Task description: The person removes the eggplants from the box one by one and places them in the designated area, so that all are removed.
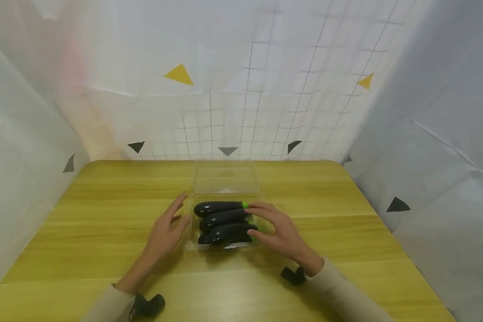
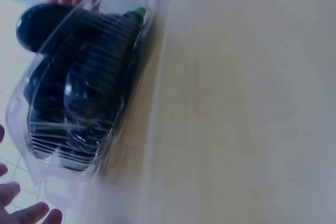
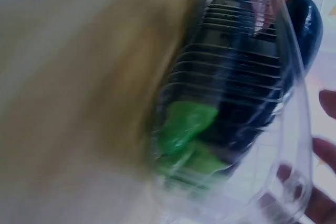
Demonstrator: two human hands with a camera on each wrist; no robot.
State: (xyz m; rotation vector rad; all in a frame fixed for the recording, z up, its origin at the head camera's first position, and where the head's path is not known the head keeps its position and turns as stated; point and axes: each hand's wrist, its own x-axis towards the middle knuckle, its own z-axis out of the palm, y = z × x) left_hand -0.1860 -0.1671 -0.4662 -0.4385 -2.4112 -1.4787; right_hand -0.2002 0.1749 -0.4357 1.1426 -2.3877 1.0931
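Observation:
A clear plastic clamshell box [image 1: 191, 244] sits mid-table with its lid [image 1: 225, 179] folded back flat behind it. Three dark eggplants [image 1: 221, 220] lie side by side in it, green stems to the right. My left hand [image 1: 172, 223] hovers just left of the box, fingers straight and spread, holding nothing. My right hand [image 1: 265, 221] rests its straight fingers on the stem ends at the box's right side. The left wrist view shows the eggplants [image 2: 84, 72] through the ribbed box wall [image 2: 47, 166]. The blurred right wrist view shows the green stems [image 3: 184, 129].
The wooden table [image 1: 104, 201] is enclosed by white sheets on the left, back and right, marked with small triangles. A black wrist mount [image 1: 149, 305] sits on my left sleeve and another [image 1: 293, 275] on my right.

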